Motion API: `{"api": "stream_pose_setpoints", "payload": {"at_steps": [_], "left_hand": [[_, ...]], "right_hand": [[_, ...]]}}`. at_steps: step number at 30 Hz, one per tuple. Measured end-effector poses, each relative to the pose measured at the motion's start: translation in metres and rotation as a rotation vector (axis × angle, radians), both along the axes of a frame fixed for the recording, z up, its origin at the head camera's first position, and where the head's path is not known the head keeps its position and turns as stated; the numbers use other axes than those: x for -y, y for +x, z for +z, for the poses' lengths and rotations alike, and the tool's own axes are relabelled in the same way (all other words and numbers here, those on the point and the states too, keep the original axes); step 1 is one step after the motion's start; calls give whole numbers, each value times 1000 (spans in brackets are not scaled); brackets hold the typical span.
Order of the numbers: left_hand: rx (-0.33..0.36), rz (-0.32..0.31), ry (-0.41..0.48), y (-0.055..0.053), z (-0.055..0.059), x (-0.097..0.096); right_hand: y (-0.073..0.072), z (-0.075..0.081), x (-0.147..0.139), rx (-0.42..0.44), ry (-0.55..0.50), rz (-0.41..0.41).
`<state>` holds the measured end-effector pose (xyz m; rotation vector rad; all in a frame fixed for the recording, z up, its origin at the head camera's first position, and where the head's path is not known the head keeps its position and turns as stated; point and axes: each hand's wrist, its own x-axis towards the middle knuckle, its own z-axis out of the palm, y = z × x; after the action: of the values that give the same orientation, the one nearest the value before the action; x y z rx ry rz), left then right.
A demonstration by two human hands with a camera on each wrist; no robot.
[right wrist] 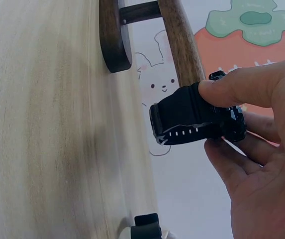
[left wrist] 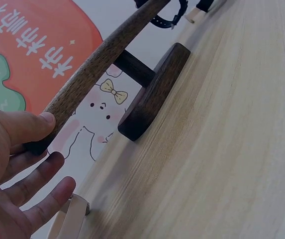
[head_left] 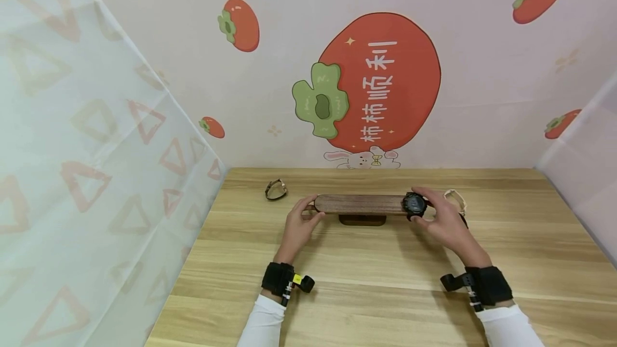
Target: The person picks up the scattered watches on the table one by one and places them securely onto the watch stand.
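Note:
A dark wooden watch stand (head_left: 359, 204) stands on the table, its long bar held above a small base (left wrist: 154, 94) by a short post. My left hand (head_left: 296, 230) grips the bar's left end between thumb and fingers. At the opposite end, my right hand (head_left: 447, 225) pinches a black digital watch (head_left: 414, 205) by its case. The watch's strap (right wrist: 187, 112) is a closed loop at the bar's tip; whether the bar passes inside it cannot be told.
A watch with a dark and light band (head_left: 276, 190) lies at the back left, beyond my left hand. Behind my right hand lies a cream-strapped watch (head_left: 456, 200), partly hidden. A wall sheet with printed persimmons (head_left: 385, 79) rises at the table's back edge.

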<state>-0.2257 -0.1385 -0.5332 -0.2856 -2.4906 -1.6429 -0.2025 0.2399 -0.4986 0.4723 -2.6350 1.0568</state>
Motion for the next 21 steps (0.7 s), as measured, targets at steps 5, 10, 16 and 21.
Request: {"api": "stream_pose_setpoints", "payload": {"at_steps": [5,10,16,21], "left_hand": [[-4,1,10,0,-1,1],[-8,-1,11,0,-2,1],[-6,-4,2,0,-1,1],[-7,-9,9,0,-2,1]], "right_hand": [[-2,0,1,16,8,5],[-3,-1,3,12,10,18],[-5,-2,3,-3,7,25],[-7,-4,4,2,-6,38]]}}
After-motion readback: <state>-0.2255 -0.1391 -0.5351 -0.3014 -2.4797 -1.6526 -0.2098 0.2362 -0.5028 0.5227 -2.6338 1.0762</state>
